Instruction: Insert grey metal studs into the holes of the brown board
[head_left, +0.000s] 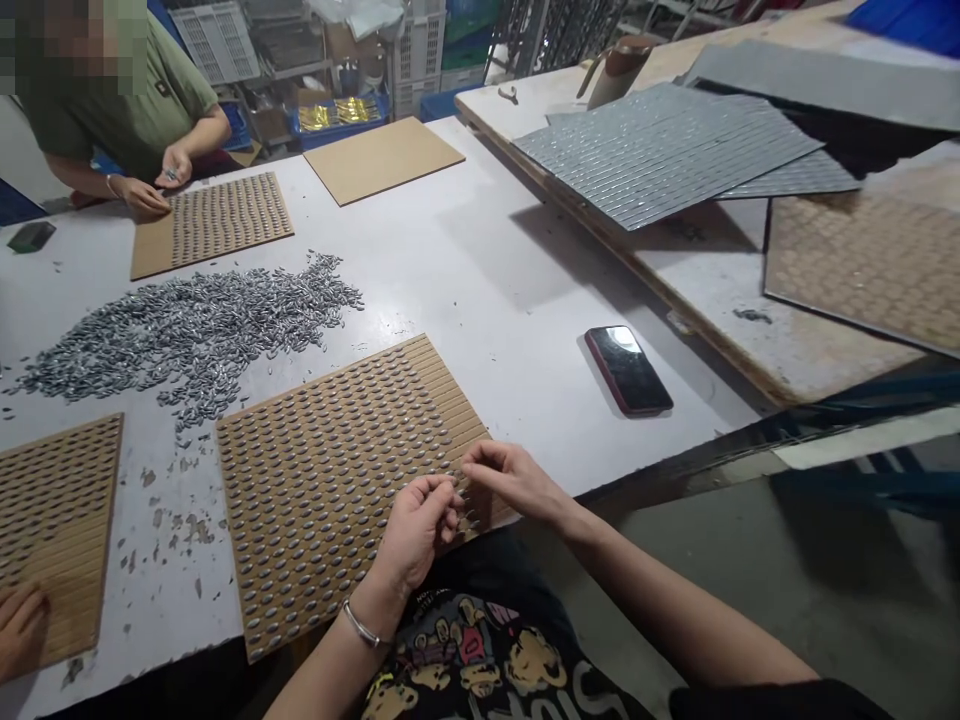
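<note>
My left hand, with a bracelet at the wrist, is curled closed over the near right part of a brown grooved board. What it holds, if anything, is hidden by the fingers. Beside it, my right hand has thumb and forefinger pinched together at the board's right edge; anything between the tips is too small to make out. Rows of small silvery oval pieces cover most of the board, while the grooves toward its right side are bare. A large loose pile of similar pieces lies beyond the board.
A phone lies to the right. Across the table, a co-worker handles another studded board; a plain board lies nearby. Another person's hand rests on a board at left. Grey ribbed sheets overhang the right-hand table.
</note>
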